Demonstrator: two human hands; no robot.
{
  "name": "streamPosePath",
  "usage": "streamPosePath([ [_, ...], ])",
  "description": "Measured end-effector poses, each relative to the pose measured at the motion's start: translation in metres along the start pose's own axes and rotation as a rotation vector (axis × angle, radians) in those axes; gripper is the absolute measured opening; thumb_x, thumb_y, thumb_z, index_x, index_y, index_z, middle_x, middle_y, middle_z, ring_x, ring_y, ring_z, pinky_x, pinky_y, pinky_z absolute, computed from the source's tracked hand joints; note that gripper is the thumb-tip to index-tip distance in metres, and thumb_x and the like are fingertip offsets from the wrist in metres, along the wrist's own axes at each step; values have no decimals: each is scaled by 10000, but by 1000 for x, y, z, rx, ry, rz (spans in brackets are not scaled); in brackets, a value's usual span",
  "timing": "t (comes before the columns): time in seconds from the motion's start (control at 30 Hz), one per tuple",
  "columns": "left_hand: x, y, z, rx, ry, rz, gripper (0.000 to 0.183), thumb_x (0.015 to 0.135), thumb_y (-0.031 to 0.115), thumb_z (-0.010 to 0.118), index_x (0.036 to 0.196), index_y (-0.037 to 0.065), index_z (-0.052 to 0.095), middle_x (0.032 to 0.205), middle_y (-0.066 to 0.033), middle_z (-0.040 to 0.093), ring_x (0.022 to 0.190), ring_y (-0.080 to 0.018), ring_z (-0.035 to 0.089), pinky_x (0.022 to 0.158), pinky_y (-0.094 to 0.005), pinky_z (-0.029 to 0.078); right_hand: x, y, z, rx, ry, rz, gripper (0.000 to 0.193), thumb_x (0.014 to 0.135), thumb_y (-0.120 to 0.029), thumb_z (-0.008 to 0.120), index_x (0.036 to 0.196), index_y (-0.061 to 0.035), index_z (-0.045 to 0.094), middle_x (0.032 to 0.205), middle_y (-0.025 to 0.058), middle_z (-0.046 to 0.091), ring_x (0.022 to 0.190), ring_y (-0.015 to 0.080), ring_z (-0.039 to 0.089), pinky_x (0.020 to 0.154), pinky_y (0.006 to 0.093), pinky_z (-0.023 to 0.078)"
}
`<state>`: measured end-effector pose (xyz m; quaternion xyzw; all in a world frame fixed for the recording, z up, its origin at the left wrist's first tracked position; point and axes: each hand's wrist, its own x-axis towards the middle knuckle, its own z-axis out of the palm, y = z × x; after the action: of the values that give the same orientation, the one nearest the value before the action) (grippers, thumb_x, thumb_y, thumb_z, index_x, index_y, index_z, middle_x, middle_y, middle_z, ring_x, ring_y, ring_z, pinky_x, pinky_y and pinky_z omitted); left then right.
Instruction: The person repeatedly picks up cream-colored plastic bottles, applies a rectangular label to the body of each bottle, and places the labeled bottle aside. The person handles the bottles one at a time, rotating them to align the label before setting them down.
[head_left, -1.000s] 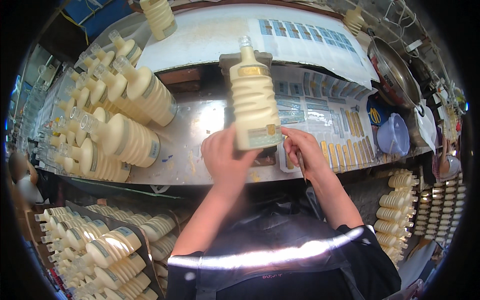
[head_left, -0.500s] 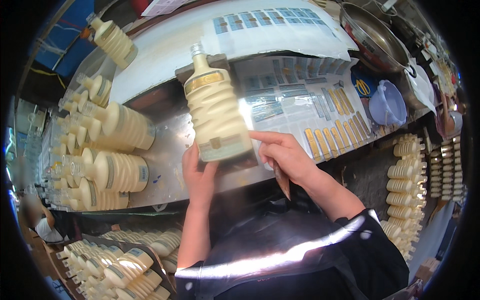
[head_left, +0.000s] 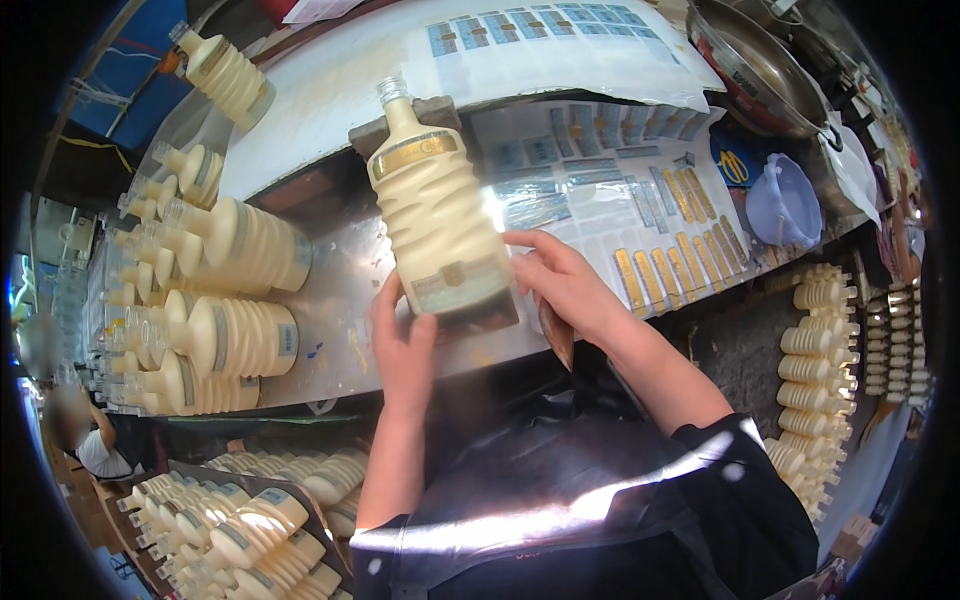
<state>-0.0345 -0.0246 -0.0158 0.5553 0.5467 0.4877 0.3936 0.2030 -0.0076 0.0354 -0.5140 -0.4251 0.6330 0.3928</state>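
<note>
A cream bottle [head_left: 430, 215] with rippled sides and a clear neck lies in front of me, its neck pointing away. A gold label crosses its shoulder, and a greyish label with a small emblem sits near its base. My left hand [head_left: 403, 325] grips the lower left corner, thumb at the base and fingers partly hidden by the bottle. On the other side, my right hand [head_left: 565, 285] rests its fingertips at the bottle's lower right edge. Its curled lower fingers hold a brown, pointed, flat tool [head_left: 556, 335]. Under the bottle's neck is a dark block [head_left: 437, 110].
Similar bottles [head_left: 245, 335] lie stacked at the left; more fill crates [head_left: 250, 525] below and rows [head_left: 815, 385] at the right. Gold label strips [head_left: 660, 280] and blue ones [head_left: 590, 130] lie on the table. A lavender bucket [head_left: 785, 205] and a large pan [head_left: 755, 70] stand right.
My right hand has shifted slightly up along the bottle's edge, and its index finger is more bent. The bottle has turned slightly, with my left hand still at its base.
</note>
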Motion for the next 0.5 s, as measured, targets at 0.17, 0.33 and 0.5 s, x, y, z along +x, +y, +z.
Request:
streamPosePath([
  [0.17, 6, 20, 9, -406, -5, -121, 457, 1061, 301, 590, 1397, 1, 511, 1388, -112, 560, 1299, -192, 506, 1132, -358, 370, 15, 9, 6, -19, -59, -36, 473, 995, -278, 648, 1371, 8, 615, 1026, 101, 731, 857, 163, 690, 769, 327, 562],
  [0.33, 9, 26, 15, -443, 41, -174, 401, 1042, 255, 636, 1346, 14, 536, 1283, -79, 601, 1204, -158, 543, 1094, -332, 399, 21, 17, 5, -182, -20, -88, 448, 994, -276, 665, 1336, 12, 642, 964, 103, 728, 813, 150, 694, 746, 309, 583],
  [0.5, 9, 24, 14, -471, 39, -170, 398, 1032, 224, 650, 1351, 14, 537, 1252, -79, 609, 1167, -150, 557, 1081, -322, 413, 12, 2, 12, -63, -7, -32, 457, 980, -287, 687, 1322, 13, 651, 928, 110, 721, 805, 146, 690, 699, 310, 580],
])
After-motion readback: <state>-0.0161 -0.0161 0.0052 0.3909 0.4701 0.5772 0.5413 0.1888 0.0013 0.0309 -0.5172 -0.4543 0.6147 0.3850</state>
